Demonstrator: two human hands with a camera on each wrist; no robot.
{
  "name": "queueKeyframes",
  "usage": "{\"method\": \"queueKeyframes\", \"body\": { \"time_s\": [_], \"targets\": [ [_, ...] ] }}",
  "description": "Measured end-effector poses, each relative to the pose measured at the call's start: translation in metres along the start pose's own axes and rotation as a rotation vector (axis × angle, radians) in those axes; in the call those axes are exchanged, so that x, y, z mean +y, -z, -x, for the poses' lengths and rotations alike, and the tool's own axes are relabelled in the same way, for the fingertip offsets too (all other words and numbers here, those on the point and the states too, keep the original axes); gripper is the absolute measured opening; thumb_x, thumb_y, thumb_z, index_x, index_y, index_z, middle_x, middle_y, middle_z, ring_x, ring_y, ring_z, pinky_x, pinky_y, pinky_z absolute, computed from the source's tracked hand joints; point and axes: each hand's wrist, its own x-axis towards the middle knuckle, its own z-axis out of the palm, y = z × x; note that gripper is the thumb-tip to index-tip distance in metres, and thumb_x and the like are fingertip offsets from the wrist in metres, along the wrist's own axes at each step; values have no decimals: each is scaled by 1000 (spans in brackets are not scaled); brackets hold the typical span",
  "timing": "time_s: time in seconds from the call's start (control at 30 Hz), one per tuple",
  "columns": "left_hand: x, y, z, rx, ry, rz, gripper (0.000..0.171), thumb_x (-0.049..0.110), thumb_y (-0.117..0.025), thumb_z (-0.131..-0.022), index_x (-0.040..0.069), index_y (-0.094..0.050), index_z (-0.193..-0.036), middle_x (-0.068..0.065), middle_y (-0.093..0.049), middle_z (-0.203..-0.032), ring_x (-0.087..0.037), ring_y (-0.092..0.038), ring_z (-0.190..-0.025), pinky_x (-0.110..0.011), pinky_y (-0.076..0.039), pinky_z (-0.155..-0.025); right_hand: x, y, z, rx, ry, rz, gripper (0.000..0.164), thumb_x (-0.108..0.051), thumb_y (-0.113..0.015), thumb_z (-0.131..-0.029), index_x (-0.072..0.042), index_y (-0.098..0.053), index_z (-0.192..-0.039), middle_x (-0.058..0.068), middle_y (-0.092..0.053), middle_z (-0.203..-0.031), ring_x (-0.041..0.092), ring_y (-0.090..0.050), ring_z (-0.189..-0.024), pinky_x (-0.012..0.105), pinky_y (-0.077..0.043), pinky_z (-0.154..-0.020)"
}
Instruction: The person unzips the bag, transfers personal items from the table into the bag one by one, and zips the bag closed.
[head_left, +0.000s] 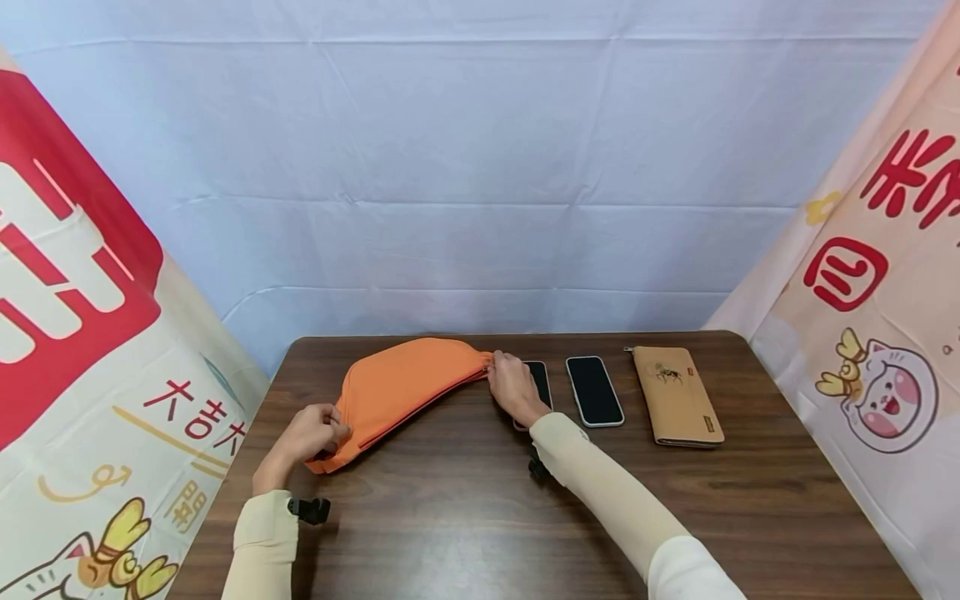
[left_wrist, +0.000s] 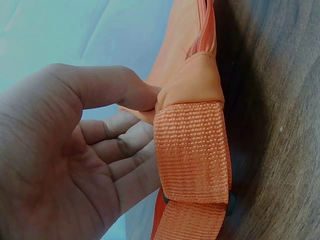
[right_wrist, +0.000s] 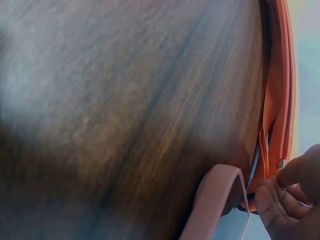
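Observation:
An orange waist bag [head_left: 412, 379] lies toward the back left of the table, its zipper [right_wrist: 289, 100] running along the near edge. At the bag's left end my left hand [head_left: 311, 433] pinches the fabric between thumb and fingers, right beside the webbing strap [left_wrist: 192, 150]. My right hand [head_left: 516, 387] is at the opposite end, where thumb and fingertips pinch the small zipper pull. In the right wrist view the zipper looks closed along its visible length. Partly hidden behind the right hand and wrist is a phone [head_left: 539, 379]; its pink edge [right_wrist: 215, 200] shows in the right wrist view.
Right of that phone lies a second phone [head_left: 595, 392] with a dark screen and light frame. Farther right is a tan zip wallet [head_left: 677, 396]. The brown wooden table [head_left: 450, 525] ends at a pale cloth backdrop [head_left: 465, 167], with printed cloths at both sides.

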Motion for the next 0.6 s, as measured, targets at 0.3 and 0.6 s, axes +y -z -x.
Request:
{"method": "queueKeyframes", "body": {
  "time_s": [0.3,0.6],
  "targets": [
    [0,-3,4,18,17,-14,22,20,-71,-103,2,-60,-99,-8,-67,-86,-21,-66,-69,-36,-53,-62,1,-1,0,-25,-32,-26,11,-15,-63,-109,-6,-67,-104,10,-67,-92,24,-68,-76,35,-55,-62],
    [6,-3,4,59,-25,-55,35,37,-77,-100,5,-69,-91,-8,-72,-80,-22,-73,-70,-37,-63,-67,1,1,2,-25,-37,-41,11,-17,-63,-109,-8,-67,-104,9,-66,-93,22,-65,-74,34,-53,-61]
  ]
}}
